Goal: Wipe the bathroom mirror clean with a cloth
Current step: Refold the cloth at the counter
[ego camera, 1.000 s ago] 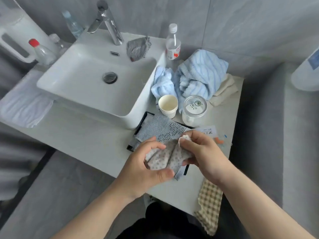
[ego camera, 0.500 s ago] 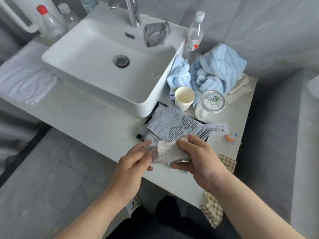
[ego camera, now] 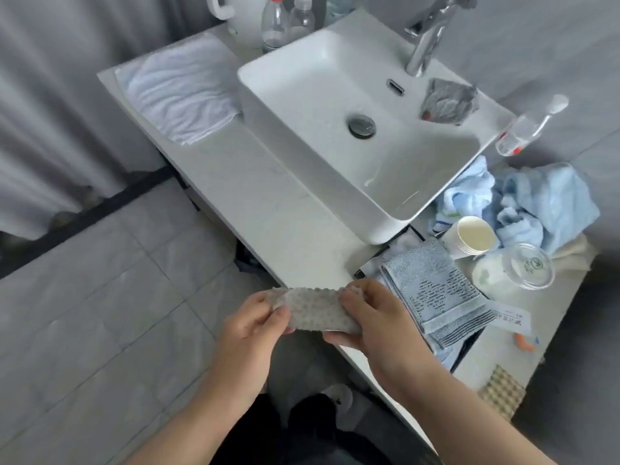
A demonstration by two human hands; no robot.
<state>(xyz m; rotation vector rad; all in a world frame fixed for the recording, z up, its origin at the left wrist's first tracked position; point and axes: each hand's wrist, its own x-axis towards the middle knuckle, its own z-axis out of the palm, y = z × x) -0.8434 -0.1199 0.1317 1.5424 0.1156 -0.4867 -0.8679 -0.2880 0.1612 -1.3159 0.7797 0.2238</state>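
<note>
At the frame's lower centre, the left hand (ego camera: 250,333) and right hand (ego camera: 379,327) each pinch an end of the dotted cloth (ego camera: 315,310), stretched flat between their grips over the surface (ego camera: 268,196) edge.

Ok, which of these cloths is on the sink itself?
The crumpled grey rag, on the basin rim by the faucet. The rest lie on the counter, bar the dotted cloth being held.

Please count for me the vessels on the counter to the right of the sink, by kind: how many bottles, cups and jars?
Bottle: 1
Cup: 1
Jar: 1
Total: 3
</note>
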